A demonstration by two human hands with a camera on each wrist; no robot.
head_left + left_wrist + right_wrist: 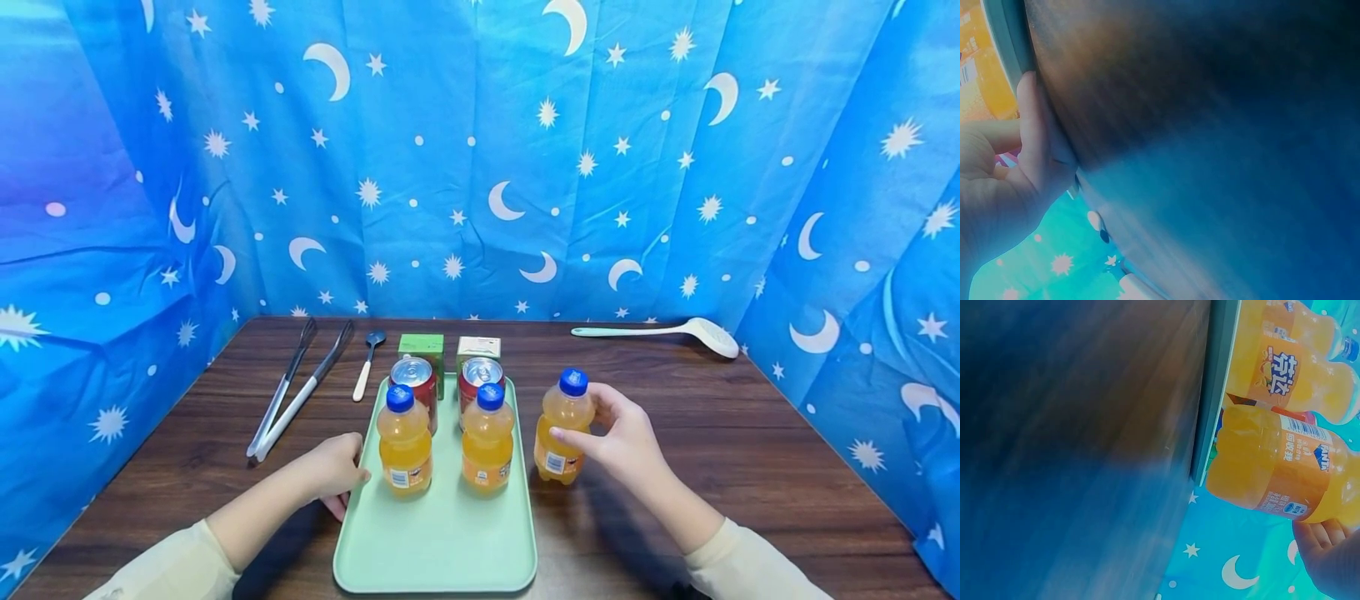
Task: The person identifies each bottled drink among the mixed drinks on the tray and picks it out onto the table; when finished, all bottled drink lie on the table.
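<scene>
A light green tray (435, 550) lies on the table, bearing two orange soda bottles with blue caps, a left one (406, 450) and a right one (487, 450). Behind them stand two red soda cans, left (420, 379) and right (483, 375), then a green carton (422, 343) and a paler carton (478, 346). My left hand (337, 468) grips the tray's left rim, some fingers low beside it. A third orange soda bottle (1279, 465) is upright just right of the tray, held between the thumb and fingers of my right hand (622, 433).
Tongs (300, 392) and a small spoon (367, 367) lie left of the tray on the dark wooden table (712, 433). A white slotted spoon (705, 335) lies at the back right. Blue curtains (480, 167) with moons and stars enclose the table.
</scene>
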